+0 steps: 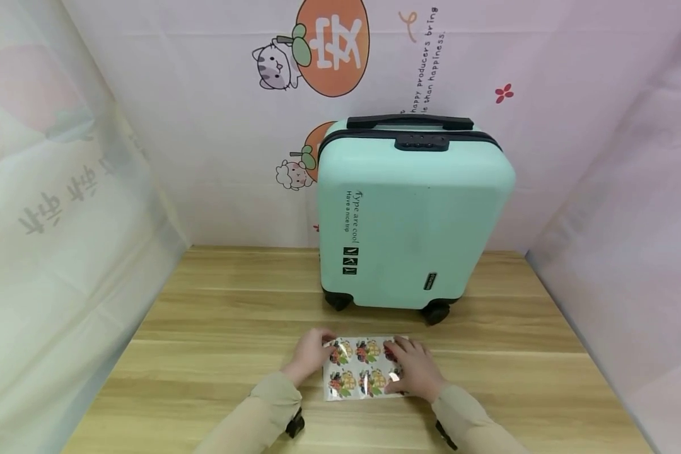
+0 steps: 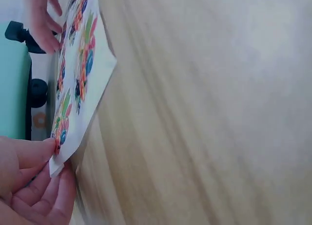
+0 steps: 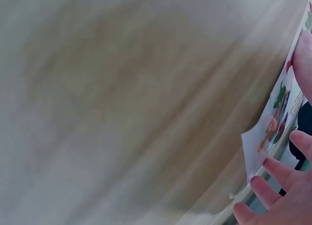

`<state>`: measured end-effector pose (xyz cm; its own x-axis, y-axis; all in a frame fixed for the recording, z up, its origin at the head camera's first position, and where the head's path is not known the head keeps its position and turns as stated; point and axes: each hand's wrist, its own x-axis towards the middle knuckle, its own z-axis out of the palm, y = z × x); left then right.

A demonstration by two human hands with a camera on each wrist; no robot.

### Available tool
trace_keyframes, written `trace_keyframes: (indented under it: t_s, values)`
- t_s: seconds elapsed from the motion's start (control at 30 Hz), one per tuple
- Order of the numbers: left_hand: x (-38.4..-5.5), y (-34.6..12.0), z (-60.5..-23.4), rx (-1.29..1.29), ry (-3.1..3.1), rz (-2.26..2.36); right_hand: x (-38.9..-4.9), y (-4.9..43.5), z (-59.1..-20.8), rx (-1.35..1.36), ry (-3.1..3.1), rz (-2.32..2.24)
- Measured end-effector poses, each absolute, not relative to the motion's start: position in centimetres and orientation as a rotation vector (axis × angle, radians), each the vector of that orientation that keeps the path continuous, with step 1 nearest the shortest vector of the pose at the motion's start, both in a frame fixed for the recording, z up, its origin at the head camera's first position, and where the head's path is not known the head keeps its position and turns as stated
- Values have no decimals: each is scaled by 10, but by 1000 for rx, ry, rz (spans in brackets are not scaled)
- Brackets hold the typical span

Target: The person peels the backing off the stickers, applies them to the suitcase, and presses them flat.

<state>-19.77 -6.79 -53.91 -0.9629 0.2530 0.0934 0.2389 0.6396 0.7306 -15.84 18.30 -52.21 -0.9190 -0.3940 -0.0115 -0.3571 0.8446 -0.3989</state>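
Note:
A sheet of stickers (image 1: 358,367) with fruit pictures lies on the wooden table, its glossy surface catching the light. At its left edge my left hand (image 1: 311,354) pinches the sheet, with the thumb on top and the fingers beneath, as the left wrist view shows. My right hand (image 1: 420,371) spreads over the right end, covering some of the pictures. In the right wrist view the thumb (image 3: 304,64) rests on the sheet, and the other fingers extend apart near its edge.
Behind the sheet, a mint-green suitcase (image 1: 408,221) stands upright on black wheels. White printed cloth (image 1: 204,126) hangs at the back and both sides. The wooden table (image 1: 227,302) extends to either side of the hands.

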Motion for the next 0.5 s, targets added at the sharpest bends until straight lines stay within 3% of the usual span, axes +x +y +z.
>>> trace_keyframes:
  t_s: [0.23,0.5]
  values:
    - [-201,-72,-539,360,2678,1480,-160,180,-528,-560,2986,-641]
    - [-207,-70,-525,309,2565,1622,-172,182,-533,-232,2963,-1045]
